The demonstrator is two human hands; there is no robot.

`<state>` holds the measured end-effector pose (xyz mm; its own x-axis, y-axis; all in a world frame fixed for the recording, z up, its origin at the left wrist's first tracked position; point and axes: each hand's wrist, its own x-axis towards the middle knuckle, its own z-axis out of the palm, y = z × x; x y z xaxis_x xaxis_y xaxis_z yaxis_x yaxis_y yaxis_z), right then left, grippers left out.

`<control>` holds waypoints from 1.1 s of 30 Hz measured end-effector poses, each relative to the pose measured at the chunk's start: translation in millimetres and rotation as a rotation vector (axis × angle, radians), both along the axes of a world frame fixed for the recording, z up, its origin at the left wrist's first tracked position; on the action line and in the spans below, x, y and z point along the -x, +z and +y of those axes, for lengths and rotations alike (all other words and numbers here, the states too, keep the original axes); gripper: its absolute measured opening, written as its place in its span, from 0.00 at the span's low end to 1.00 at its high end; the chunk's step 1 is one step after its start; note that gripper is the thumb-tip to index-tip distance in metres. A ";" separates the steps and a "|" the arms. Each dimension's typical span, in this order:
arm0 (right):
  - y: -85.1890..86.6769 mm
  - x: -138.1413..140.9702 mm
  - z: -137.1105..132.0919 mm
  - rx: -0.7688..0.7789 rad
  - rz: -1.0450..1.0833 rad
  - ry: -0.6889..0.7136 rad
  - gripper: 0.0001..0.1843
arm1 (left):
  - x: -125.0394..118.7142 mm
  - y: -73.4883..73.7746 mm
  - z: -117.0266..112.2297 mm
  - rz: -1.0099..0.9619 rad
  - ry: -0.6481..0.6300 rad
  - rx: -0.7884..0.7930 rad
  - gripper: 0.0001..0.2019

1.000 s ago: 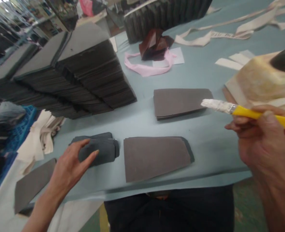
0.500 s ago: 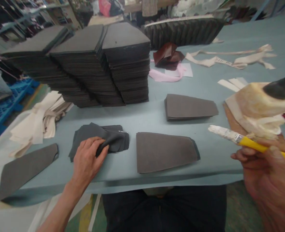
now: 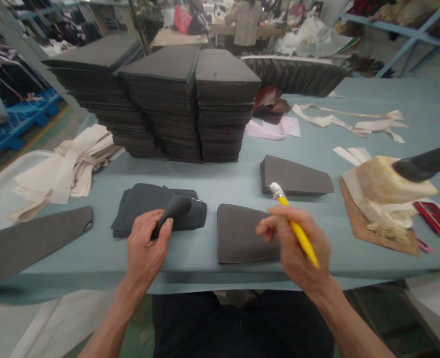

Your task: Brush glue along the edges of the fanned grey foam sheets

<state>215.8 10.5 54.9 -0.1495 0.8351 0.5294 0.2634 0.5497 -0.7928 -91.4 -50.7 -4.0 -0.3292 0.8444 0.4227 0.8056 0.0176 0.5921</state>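
My left hand (image 3: 145,246) pinches the top dark grey fabric piece (image 3: 177,209) of a small pile (image 3: 137,209) near the table's front edge, curling it upward. My right hand (image 3: 298,246) is closed round a yellow-handled brush (image 3: 296,228) whose white, glue-coated bristles point away from me. It hovers over the right end of a flat grey foam piece (image 3: 238,233). A second short stack of grey pieces (image 3: 298,176) lies just beyond the brush tip.
Tall stacks of dark foam pieces (image 3: 190,104) stand behind. A glue-crusted pot (image 3: 387,191) with a black handle sits on a brown board at right. Another grey piece (image 3: 33,243) lies far left, near cream fabric strips (image 3: 66,169). A person (image 3: 247,22) stands far back.
My right hand swung the brush in from the right to above the flat grey piece. My left hand went from reaching to pinching and lifting the top fabric piece. The view tilted up.
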 end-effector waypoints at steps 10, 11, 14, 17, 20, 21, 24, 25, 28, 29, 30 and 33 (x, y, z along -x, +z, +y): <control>-24.8 105.3 10.3 -0.096 -0.167 0.140 0.09 | -30.2 -8.9 -12.7 -0.228 0.042 -0.071 0.17; -26.1 111.4 9.4 -0.088 -0.157 0.148 0.07 | -30.9 -9.1 -13.3 -0.265 0.050 -0.063 0.17; -26.2 121.6 8.2 -0.068 -0.110 0.183 0.03 | -31.0 -6.9 -21.6 -0.409 0.102 -0.038 0.18; -20.3 125.4 11.1 -0.060 -0.068 0.198 0.02 | -34.8 -2.5 -42.7 -0.637 0.222 -0.015 0.25; -10.6 129.5 15.6 -0.072 -0.058 0.221 0.03 | -49.7 0.2 -64.8 -1.004 0.281 0.085 0.31; -7.1 131.2 16.5 -0.081 -0.060 0.232 0.03 | -56.6 0.5 -68.9 -1.149 0.252 0.133 0.36; 2.7 134.5 15.1 -0.103 -0.075 0.260 0.04 | -75.8 1.8 -66.5 -1.541 0.145 0.219 0.46; 5.9 134.1 13.3 -0.114 -0.080 0.265 0.04 | -79.7 2.7 -61.6 -1.647 0.121 0.220 0.46; 16.5 125.7 5.7 -0.153 -0.093 0.287 0.06 | -80.5 7.3 -41.2 -1.881 0.110 0.139 0.35; 20.5 120.4 3.0 -0.165 -0.100 0.288 0.07 | -77.8 8.8 -34.1 -1.933 0.128 0.094 0.29; 24.6 114.1 0.5 -0.174 -0.111 0.285 0.09 | -74.3 9.9 -27.5 -1.973 0.155 0.048 0.23; 35.2 90.7 -4.8 -0.182 -0.169 0.249 0.11 | -63.3 9.7 -12.0 -2.033 0.262 -0.045 0.14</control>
